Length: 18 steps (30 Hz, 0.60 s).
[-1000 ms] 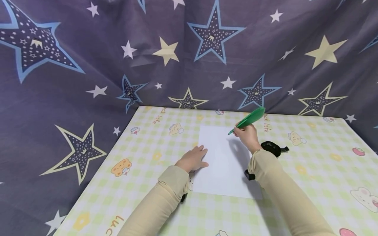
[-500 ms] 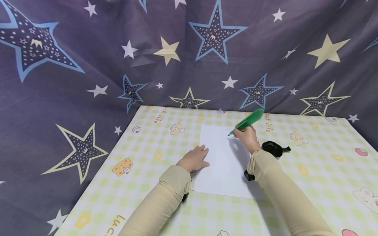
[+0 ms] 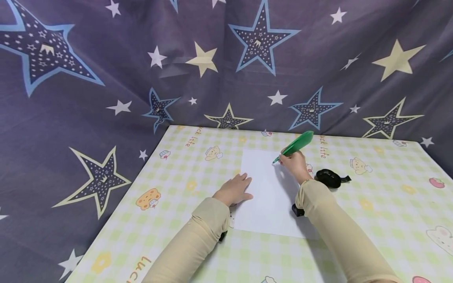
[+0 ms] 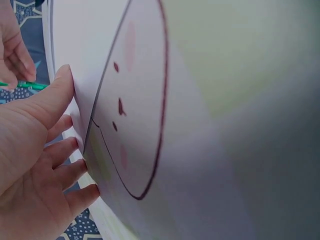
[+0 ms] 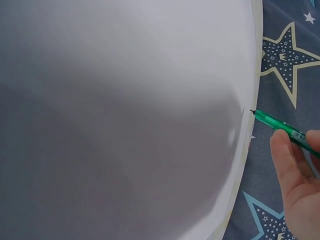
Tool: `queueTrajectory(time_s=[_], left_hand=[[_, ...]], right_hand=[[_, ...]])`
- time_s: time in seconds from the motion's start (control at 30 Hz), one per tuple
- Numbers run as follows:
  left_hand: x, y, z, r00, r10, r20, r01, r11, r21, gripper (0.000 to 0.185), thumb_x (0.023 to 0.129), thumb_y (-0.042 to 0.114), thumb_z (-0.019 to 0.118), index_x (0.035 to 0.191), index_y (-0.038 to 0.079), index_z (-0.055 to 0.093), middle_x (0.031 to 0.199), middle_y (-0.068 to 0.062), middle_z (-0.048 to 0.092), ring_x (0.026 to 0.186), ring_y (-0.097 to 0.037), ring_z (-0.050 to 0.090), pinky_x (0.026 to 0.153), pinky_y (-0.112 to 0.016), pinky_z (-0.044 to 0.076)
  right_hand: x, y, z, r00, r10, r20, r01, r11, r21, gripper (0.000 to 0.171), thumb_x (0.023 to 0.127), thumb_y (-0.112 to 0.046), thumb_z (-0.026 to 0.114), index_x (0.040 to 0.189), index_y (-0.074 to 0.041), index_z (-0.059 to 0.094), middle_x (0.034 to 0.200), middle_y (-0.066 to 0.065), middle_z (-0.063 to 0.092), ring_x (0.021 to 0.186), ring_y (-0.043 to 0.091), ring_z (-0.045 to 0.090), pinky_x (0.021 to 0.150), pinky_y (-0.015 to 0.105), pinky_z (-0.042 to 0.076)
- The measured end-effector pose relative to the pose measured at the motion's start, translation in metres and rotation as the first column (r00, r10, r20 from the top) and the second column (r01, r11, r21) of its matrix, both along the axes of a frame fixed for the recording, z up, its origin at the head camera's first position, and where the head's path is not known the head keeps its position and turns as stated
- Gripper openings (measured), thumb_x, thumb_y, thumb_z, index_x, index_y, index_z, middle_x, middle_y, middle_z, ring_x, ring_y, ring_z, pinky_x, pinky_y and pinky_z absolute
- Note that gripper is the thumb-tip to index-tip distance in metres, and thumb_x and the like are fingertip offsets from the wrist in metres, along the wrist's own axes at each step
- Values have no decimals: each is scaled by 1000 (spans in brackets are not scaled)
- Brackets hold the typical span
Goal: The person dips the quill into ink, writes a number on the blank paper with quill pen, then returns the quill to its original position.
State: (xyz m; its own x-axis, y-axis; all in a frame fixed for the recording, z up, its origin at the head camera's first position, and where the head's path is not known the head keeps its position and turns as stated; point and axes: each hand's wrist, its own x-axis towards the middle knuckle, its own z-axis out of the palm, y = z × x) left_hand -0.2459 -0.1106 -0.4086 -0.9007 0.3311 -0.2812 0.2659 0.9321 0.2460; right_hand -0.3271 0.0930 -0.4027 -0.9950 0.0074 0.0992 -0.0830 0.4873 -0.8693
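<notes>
One white sheet lies flat on the checked tablecloth, and here's the left hand, fingers loosely spread at its left edge, gripping nothing! Toward the far edge, the right hand pinches a green pen, tip angled down; whether it touches, I can't tell.

A dark, star-printed backdrop, seemingly cloth, hangs behind the pale green-checked table.
</notes>
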Motion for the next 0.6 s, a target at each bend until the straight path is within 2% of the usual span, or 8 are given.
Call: queueTrajectory(time_s=[0.27,0.6], left_hand=[[-2,-1,-3,1000,-5,1,5,1000,-2,64,92,37,54,145,9,30,150,-8,21,137,-25,15,110,-37,17],[-2,-1,-3,1000,-9,0,9,1000,-8,65,92,37,54,145,10,29,150,-8,20,137,-25,15,110,-37,18]], right_hand=[[-1,-3,-2,1000,-1,0,1,999,38,19,90,-8,54,103,5,59,90,22,65,80,25,65,72,27,53],[-3,-3,-5,1000,-6,-3,6,997,73,18,90,-8,55,102,5,60,86,19,66,75,21,64,66,24,50]])
